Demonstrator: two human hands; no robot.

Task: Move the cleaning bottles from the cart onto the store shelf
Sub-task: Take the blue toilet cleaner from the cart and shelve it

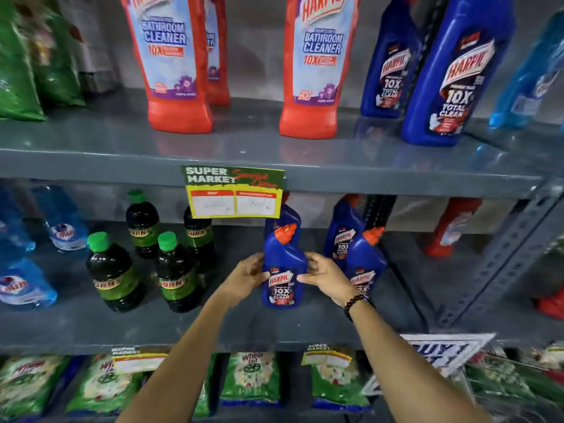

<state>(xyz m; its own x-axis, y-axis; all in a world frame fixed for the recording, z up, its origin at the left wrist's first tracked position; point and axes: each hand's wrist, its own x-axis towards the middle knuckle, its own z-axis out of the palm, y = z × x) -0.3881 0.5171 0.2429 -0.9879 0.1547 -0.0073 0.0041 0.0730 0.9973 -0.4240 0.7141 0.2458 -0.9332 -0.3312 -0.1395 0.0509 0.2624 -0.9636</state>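
Harpic bottle (pixel 283 270), blue plastic with an angled orange cap, stands upright on the middle shelf (pixel 274 328) between both hands. Its label reads "HARPIC 10X TOTAL CLEAN". The left hand (pixel 247 277) has its grip curled against the bottle's left side, fingers touching the waist. The right hand (pixel 325 276) is half open, thumb and fingertips at the bottle's right side; whether they press it I cannot tell. A dark bead bracelet (pixel 355 305) circles the right wrist.

Just right stand two more blue Harpic bottles (pixel 364 264), one behind the other. To the left are four dark bottles (pixel 113 270) with green caps and green "SUNNY" labels, and further left clear blue bottles (pixel 24 288).

A green and yellow tag (pixel 233 190) on the shelf edge above reads "SUPER MARKET". The top shelf carries red bottles (pixel 314 65) marked "HARPIC BATHROOM CLEANER 10X" and large blue ones (pixel 454 74). Below lie green "Wheel" packets (pixel 253 380). The shelving is smooth grey metal with a perforated upright (pixel 500 261).
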